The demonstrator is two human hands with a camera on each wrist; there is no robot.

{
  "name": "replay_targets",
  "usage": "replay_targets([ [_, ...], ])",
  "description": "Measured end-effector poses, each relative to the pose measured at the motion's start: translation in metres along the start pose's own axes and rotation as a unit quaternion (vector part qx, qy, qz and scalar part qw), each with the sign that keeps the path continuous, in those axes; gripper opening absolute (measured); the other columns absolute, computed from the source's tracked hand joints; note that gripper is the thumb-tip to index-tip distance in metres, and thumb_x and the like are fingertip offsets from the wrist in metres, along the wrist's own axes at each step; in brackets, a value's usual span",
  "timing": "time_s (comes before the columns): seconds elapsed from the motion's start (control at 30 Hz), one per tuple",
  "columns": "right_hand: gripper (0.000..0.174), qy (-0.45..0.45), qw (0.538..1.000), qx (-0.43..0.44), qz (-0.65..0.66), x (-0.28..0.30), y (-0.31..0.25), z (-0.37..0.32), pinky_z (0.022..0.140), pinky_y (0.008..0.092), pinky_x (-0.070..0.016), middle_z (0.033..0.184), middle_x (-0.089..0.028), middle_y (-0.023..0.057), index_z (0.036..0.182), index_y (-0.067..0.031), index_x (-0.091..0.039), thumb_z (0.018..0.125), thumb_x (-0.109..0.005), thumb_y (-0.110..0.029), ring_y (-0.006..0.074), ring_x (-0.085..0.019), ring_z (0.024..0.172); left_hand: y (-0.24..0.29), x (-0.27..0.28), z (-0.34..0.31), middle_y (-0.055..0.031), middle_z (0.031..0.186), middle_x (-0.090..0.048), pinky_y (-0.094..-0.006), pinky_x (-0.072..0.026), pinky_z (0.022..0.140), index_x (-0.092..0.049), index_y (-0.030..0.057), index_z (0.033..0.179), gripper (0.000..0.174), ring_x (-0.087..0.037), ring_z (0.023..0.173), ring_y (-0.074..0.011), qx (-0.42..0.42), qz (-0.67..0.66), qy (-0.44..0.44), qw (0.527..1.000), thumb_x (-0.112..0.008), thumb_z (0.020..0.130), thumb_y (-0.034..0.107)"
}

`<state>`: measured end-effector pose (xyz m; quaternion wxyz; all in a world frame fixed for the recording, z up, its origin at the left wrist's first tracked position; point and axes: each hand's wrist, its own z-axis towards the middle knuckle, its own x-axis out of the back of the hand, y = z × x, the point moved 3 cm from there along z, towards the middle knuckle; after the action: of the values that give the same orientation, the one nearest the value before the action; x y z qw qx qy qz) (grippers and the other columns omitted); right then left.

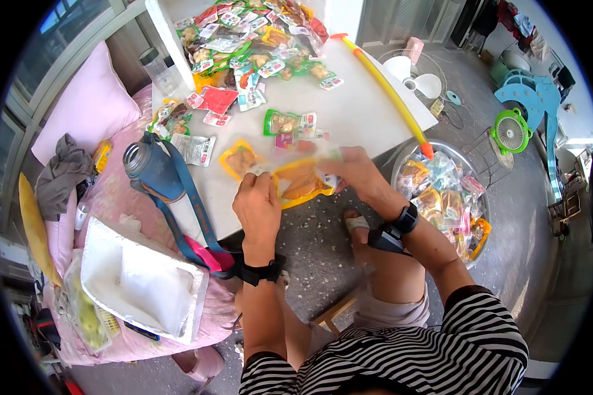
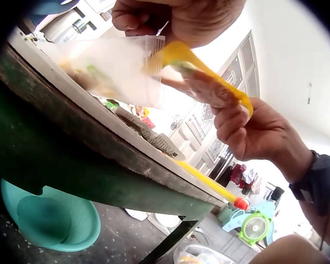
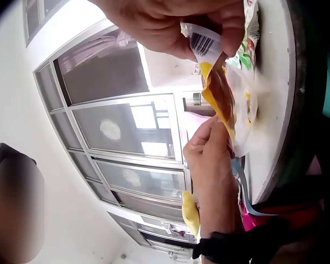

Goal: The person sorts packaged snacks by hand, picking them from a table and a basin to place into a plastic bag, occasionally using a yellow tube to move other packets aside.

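Head view: one yellow packet, at the edge of the table, between our left hand, pinching one end, and our right hand, blurred, seemingly gripping the other.

bright, pale daylight fills the room; on my table it leaves only soft shadows; in the head view my right hand smears with motion, and everything bends toward a round black border; from my left wrist the ceiling washes out to white and the clear bag blurs; from my right wrist, the window panes glare, and the right-hand edge sinks into darkness.
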<state>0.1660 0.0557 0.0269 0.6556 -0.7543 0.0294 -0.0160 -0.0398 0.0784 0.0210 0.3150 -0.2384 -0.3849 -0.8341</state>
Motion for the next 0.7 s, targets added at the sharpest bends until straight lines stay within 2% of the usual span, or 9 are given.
replay_targets([
  [0.07, 0.025, 0.026, 1.000, -0.006, 0.006, -0.012, 0.008, 0.004, 0.051, 0.0207, -0.0477, 0.082, -0.070, 0.0054, 0.097, -0.0014, -0.069, 0.088, -0.065, -0.024, 0.0084, -0.063, 0.067, 0.001, 0.000, 0.001, -0.0150, 0.073, -0.056, -0.0417, -0.0463, 0.056, -0.066, 0.0029, 0.089, 0.010, -0.059, 0.063, -0.0357, 0.000, 0.005, -0.004, 1.000, -0.062, 0.079, 0.003],
  [0.17, 0.026, 0.063, 0.992, 0.015, 0.108, -0.034, 0.031, 0.008, 0.057, 0.0219, -0.0503, 0.090, -0.070, 0.0058, 0.105, -0.0013, -0.067, 0.090, -0.063, -0.023, 0.0090, -0.064, 0.073, 0.001, -0.004, 0.001, -0.0147, 0.073, -0.055, -0.0417, -0.0461, 0.055, -0.067, 0.0038, 0.088, 0.010, -0.058, 0.063, -0.0357, -0.006, 0.001, 0.003, 1.000, -0.062, 0.079, 0.003],
  [0.2, 0.029, 0.016, 0.991, 0.006, 0.133, -0.038, 0.041, 0.010, 0.063, 0.0235, -0.0526, 0.094, -0.069, 0.0053, 0.111, -0.0021, -0.064, 0.092, -0.061, -0.024, 0.0107, -0.064, 0.078, 0.000, -0.005, 0.001, -0.0147, 0.072, -0.055, -0.0416, -0.0461, 0.055, -0.067, 0.0041, 0.088, 0.010, -0.058, 0.063, -0.0357, -0.010, -0.002, 0.007, 1.000, -0.062, 0.079, 0.003],
  [0.3, 0.030, -0.095, 0.978, -0.042, 0.181, -0.059, 0.062, 0.023, 0.066, 0.0246, -0.0537, 0.091, -0.068, 0.0048, 0.111, -0.0029, -0.063, 0.093, -0.060, -0.026, 0.0124, -0.065, 0.079, 0.000, -0.007, -0.001, -0.0146, 0.073, -0.055, -0.0419, -0.0464, 0.055, -0.066, 0.0046, 0.088, 0.009, -0.059, 0.063, -0.0360, -0.001, 0.005, -0.009, 1.000, -0.062, 0.079, 0.003],
  [0.33, 0.028, -0.136, 0.974, -0.084, 0.161, -0.064, 0.060, 0.026, 0.065, 0.0256, -0.0543, 0.089, -0.067, 0.0056, 0.109, -0.0020, -0.063, 0.093, -0.058, -0.025, 0.0132, -0.065, 0.073, -0.001, -0.007, -0.002, -0.0147, 0.073, -0.055, -0.0422, -0.0463, 0.055, -0.066, 0.0045, 0.087, 0.009, -0.059, 0.063, -0.0363, -0.002, 0.009, -0.007, 1.000, -0.061, 0.079, 0.003],
  [0.43, 0.023, -0.154, 0.981, -0.116, 0.006, -0.066, 0.041, 0.026, 0.059, 0.0264, -0.0534, 0.083, -0.066, 0.0062, 0.103, -0.0009, -0.064, 0.093, -0.057, -0.021, 0.0123, -0.062, 0.063, -0.001, -0.006, -0.002, -0.0151, 0.074, -0.055, -0.0433, -0.0461, 0.055, -0.064, 0.0042, 0.086, 0.008, -0.058, 0.064, -0.0370, -0.004, 0.014, 0.007, 1.000, -0.061, 0.080, 0.003],
  [0.53, 0.019, -0.071, 0.984, -0.071, -0.145, -0.057, 0.019, 0.024, 0.051, 0.0260, -0.0496, 0.075, -0.065, 0.0060, 0.096, 0.0002, -0.065, 0.091, -0.056, -0.016, 0.0115, -0.059, 0.056, -0.001, -0.005, -0.002, -0.0155, 0.074, -0.055, -0.0444, -0.0458, 0.055, -0.063, 0.0039, 0.085, 0.006, -0.058, 0.064, -0.0375, -0.005, 0.011, 0.017, 1.000, -0.060, 0.080, 0.003],
  [0.63, 0.016, -0.030, 0.989, 0.015, -0.141, -0.057, 0.025, 0.031, 0.047, 0.0246, -0.0455, 0.069, -0.063, 0.0058, 0.089, 0.0001, -0.065, 0.091, -0.056, -0.012, 0.0120, -0.059, 0.057, -0.002, -0.008, -0.004, -0.0157, 0.074, -0.055, -0.0452, -0.0457, 0.056, -0.063, 0.0035, 0.085, 0.006, -0.058, 0.065, -0.0379, -0.006, 0.020, 0.000, 1.000, -0.060, 0.079, 0.003],
  [0.7, 0.014, -0.060, 0.998, -0.015, -0.018, -0.068, 0.040, 0.036, 0.045, 0.0248, -0.0445, 0.069, -0.062, 0.0056, 0.088, 0.0006, -0.064, 0.090, -0.054, -0.009, 0.0129, -0.058, 0.056, 0.002, -0.009, -0.006, -0.0157, 0.075, -0.056, -0.0454, -0.0457, 0.057, -0.063, 0.0032, 0.085, 0.006, -0.058, 0.066, -0.0382, -0.007, 0.021, -0.019, 1.000, -0.060, 0.079, 0.003],
])
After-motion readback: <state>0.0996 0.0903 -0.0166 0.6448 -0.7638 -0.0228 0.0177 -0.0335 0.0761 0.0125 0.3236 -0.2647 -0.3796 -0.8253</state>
